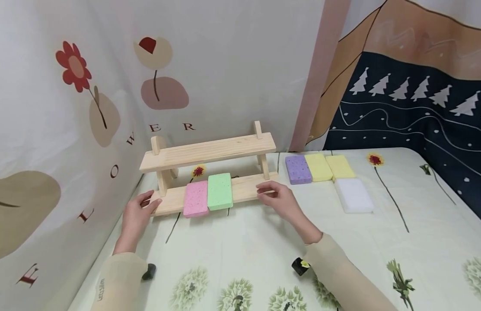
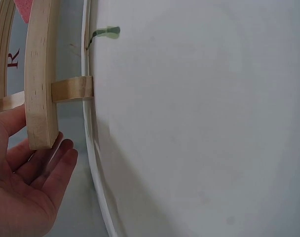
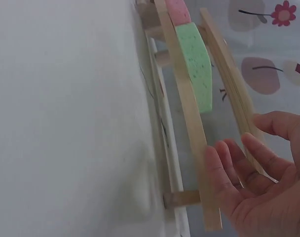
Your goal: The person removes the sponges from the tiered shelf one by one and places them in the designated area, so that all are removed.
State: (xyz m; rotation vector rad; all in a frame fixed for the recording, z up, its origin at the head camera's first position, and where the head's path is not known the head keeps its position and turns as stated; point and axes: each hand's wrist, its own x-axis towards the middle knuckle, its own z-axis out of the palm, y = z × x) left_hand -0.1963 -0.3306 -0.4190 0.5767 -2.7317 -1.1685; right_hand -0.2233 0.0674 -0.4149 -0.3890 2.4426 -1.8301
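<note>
A two-tier wooden shelf (image 1: 209, 151) stands against the wall cloth. On its lower board lie a pink sponge (image 1: 195, 198) and a green sponge (image 1: 220, 191) side by side, their front ends overhanging the edge. My left hand (image 1: 137, 216) holds the left end of the lower board, thumb on top; in the left wrist view the fingers bend around the board's end (image 2: 41, 98). At the right end, my right hand (image 1: 281, 201) is beside the lower board with loosely bent fingers, thumb apart from them. Whether its fingertips touch the wood is unclear.
Right of the shelf, a purple sponge (image 1: 298, 169), two yellow sponges (image 1: 318, 167) and a white sponge (image 1: 354, 195) lie together on the flower-print tablecloth (image 1: 256, 246). Printed cloths (image 1: 240, 65) hang behind and at the left. A dark cloth with trees (image 1: 403, 112) hangs at the right.
</note>
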